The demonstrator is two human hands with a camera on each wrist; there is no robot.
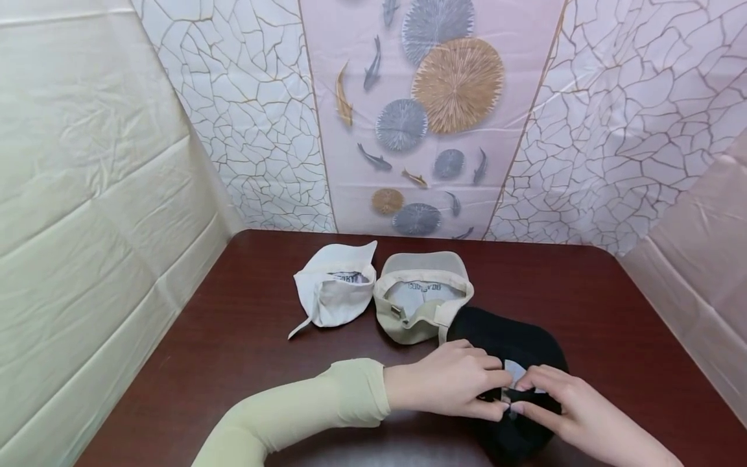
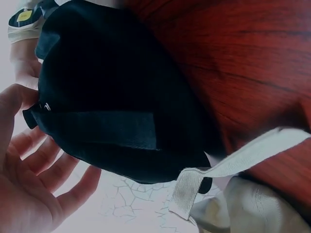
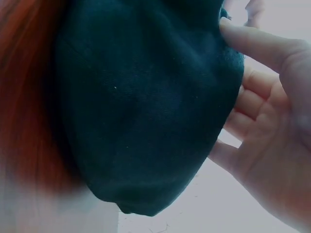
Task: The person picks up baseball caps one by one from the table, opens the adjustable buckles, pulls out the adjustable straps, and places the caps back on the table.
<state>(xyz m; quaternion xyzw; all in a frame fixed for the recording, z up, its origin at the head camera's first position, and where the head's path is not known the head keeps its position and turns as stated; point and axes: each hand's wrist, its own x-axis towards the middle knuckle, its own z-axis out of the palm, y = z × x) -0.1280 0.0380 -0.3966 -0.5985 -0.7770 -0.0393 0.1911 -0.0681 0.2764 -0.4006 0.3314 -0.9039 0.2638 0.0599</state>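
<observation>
A black cap (image 1: 502, 334) lies at the front right of the table, its opening turned up towards the head camera. My left hand (image 1: 446, 379) pinches the closure strap at the cap's back edge between thumb and forefinger. From the other side, my right hand (image 1: 563, 395) pinches the same edge, its fingertips close to the left hand's. In the left wrist view the strap end and a small metal buckle (image 2: 47, 107) show near the left thumb. The right wrist view has the right thumb on the outside of the black fabric (image 3: 146, 107), with the other fingers behind it.
Behind the black cap, a beige cap (image 1: 408, 327) lies opening up, its loose strap (image 2: 262, 155) reaching the black one. To its left sits a white cap (image 1: 341, 301) with a dangling strap. The dark red table (image 1: 245, 363) ends at a patterned cloth wall (image 1: 262, 130).
</observation>
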